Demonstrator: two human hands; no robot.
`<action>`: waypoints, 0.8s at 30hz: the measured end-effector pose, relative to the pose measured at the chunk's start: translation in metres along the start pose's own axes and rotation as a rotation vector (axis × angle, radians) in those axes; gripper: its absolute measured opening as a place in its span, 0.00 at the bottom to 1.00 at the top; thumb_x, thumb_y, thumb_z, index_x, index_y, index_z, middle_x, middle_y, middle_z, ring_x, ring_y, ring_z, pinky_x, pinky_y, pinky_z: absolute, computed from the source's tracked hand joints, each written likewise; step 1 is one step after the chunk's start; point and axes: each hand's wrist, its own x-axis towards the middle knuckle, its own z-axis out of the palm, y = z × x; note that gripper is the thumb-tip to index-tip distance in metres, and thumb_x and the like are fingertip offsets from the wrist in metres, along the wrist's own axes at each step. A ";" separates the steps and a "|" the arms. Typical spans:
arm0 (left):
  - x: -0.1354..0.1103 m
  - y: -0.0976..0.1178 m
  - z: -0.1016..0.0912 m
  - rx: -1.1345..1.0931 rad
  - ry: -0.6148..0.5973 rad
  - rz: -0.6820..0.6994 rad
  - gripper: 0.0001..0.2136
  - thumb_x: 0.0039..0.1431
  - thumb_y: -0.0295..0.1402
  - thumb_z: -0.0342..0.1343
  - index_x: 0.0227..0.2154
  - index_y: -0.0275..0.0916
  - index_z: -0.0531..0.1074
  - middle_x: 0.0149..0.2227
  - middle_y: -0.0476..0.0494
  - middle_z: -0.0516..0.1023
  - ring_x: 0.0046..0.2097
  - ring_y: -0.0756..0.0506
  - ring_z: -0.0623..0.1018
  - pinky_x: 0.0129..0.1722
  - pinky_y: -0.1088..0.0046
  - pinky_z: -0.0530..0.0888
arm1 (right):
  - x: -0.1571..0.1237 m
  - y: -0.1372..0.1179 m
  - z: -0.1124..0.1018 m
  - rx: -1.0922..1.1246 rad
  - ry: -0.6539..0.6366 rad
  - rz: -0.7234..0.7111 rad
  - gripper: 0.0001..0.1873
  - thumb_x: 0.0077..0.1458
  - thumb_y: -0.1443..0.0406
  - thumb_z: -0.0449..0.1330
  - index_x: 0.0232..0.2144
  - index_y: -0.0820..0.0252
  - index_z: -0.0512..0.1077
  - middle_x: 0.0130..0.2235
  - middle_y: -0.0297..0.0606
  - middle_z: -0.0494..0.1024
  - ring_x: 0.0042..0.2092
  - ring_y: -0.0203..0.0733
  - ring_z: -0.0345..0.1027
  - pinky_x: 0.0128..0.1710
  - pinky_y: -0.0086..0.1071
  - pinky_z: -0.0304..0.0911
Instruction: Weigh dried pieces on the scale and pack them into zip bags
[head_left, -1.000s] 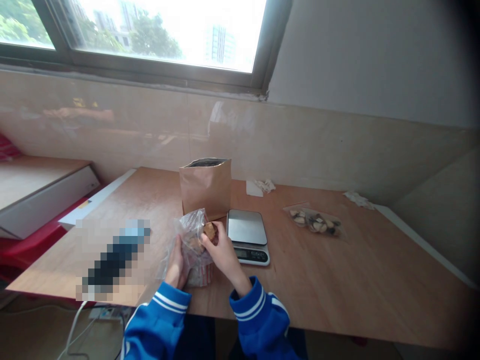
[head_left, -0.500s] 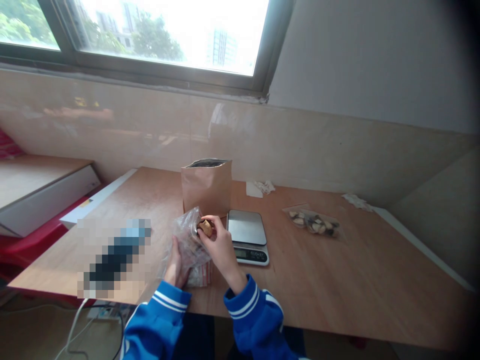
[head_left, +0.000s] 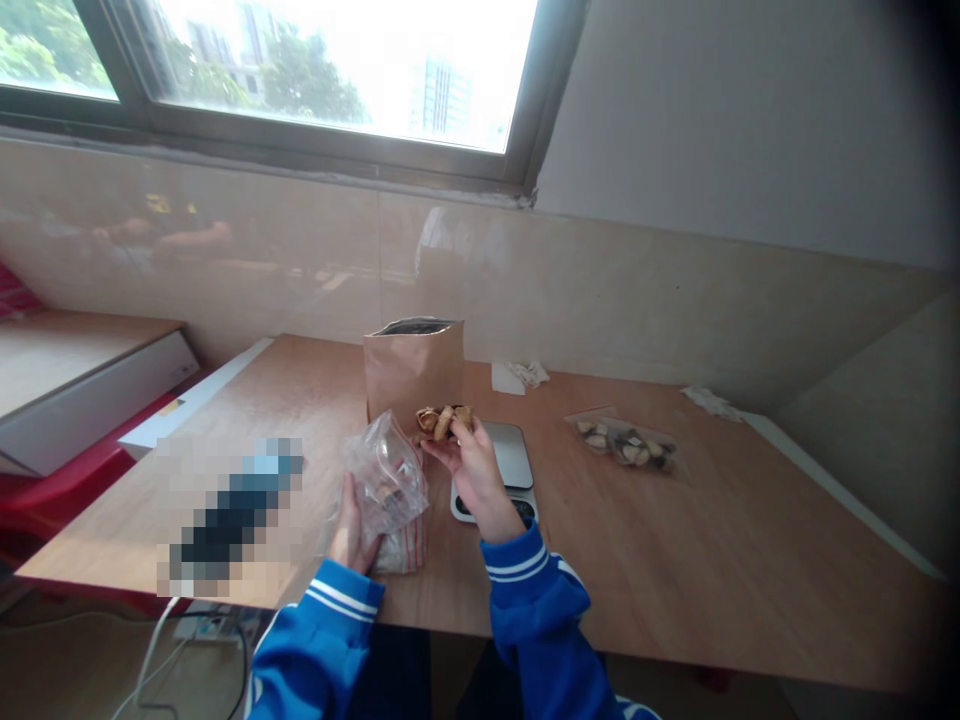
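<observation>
My left hand (head_left: 349, 528) grips the lower side of a clear plastic bag (head_left: 384, 480) that stands on the wooden table (head_left: 675, 560). My right hand (head_left: 471, 465) is raised just right of the bag's mouth, fingers closed on a few brown dried pieces (head_left: 442, 420). It hovers over the near left part of a small digital scale (head_left: 508, 460). An open brown paper bag (head_left: 414, 368) stands upright right behind the pieces.
A flat clear bag of similar pieces (head_left: 626, 445) lies to the right of the scale. Crumpled white paper scraps (head_left: 525, 374) sit near the wall, more scraps (head_left: 711, 401) farther right. A blurred-out object (head_left: 229, 515) lies on the table's left. White boards (head_left: 90, 390) lie beyond the left edge.
My right hand has come out of the clear bag's mouth with brown pieces and risen to the right, over the scale. My left hand stays on the bag.
</observation>
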 end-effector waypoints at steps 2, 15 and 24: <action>-0.002 0.001 0.002 0.001 0.001 0.002 0.26 0.66 0.45 0.44 0.61 0.38 0.60 0.48 0.36 0.79 0.50 0.39 0.78 0.56 0.54 0.70 | 0.002 -0.010 -0.003 0.096 -0.004 0.128 0.04 0.55 0.70 0.57 0.35 0.60 0.67 0.31 0.35 0.79 0.30 0.37 0.75 0.34 0.33 0.74; -0.001 0.000 0.000 0.013 0.009 0.029 0.25 0.67 0.44 0.43 0.61 0.38 0.62 0.48 0.38 0.79 0.47 0.40 0.79 0.55 0.56 0.71 | 0.020 -0.023 -0.023 0.470 -0.061 0.376 0.15 0.57 0.71 0.46 0.38 0.62 0.72 0.36 0.41 0.80 0.44 0.40 0.74 0.43 0.36 0.74; -0.002 0.000 0.001 0.032 0.045 0.035 0.25 0.66 0.44 0.44 0.62 0.38 0.61 0.48 0.37 0.79 0.49 0.40 0.79 0.53 0.57 0.72 | 0.032 -0.027 -0.024 0.577 0.022 0.361 0.13 0.59 0.71 0.47 0.39 0.60 0.70 0.37 0.38 0.78 0.44 0.37 0.73 0.39 0.31 0.74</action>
